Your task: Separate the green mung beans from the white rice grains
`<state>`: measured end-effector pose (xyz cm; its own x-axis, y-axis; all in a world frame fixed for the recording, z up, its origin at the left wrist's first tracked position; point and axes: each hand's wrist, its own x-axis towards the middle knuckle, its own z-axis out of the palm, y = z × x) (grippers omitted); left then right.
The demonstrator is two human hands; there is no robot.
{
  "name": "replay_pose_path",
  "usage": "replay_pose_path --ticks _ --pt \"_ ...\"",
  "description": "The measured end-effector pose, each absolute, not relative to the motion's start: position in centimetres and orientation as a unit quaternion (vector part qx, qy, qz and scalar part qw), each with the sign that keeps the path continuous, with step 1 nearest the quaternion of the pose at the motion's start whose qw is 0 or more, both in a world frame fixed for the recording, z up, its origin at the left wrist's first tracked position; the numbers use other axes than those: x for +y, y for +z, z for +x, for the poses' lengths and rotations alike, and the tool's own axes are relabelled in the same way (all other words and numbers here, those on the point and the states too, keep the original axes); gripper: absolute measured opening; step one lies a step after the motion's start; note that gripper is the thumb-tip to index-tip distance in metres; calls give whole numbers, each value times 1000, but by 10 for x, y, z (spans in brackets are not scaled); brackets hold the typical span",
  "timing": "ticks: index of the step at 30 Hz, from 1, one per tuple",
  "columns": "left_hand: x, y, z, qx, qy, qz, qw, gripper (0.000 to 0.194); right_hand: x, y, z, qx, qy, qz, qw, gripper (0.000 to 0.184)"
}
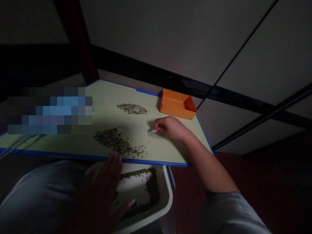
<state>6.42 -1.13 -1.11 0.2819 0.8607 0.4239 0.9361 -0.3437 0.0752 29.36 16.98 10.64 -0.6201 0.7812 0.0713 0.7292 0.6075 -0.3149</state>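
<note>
The person's right hand [169,127] is at centre right of the frame, over the pale, blue-edged worktop [175,148]. Its fingers are curled in and nearly closed, with the fingertips pinched on a clear flat piece [151,133] that is too faint to make out fully. The left hand [107,177] is in the lower centre, dark in shadow, open with the fingers extended and the thumb apart; its fingertips reach the near edge of the worktop, beside the dark pile [113,139]. That pile of small reddish-brown and green beans spreads left of the frame's centre, thinning to scattered beans on its right. A smaller, greener pile [133,109] lies farther back, near the upper centre. An open orange box [177,110] sits at the far right corner of the worktop, just beyond the right hand. Below the near edge, at bottom centre, a white tub [168,198] holds many small green beans, gathered mostly along its sides, and the left hand partly covers it. Blurred blocks hide the worktop's left side.
</note>
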Motion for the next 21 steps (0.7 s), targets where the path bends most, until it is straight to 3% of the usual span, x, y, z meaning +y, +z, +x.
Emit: replay_pose_path --ticks 13,21 --pt "-10 -13 61 -551 -185 -807 109 92 172 98 293 -919 197 -336 64 13" --pt "-10 -13 62 -558 -189 -802 101 99 167 95 285 -918 211 -329 67 13"
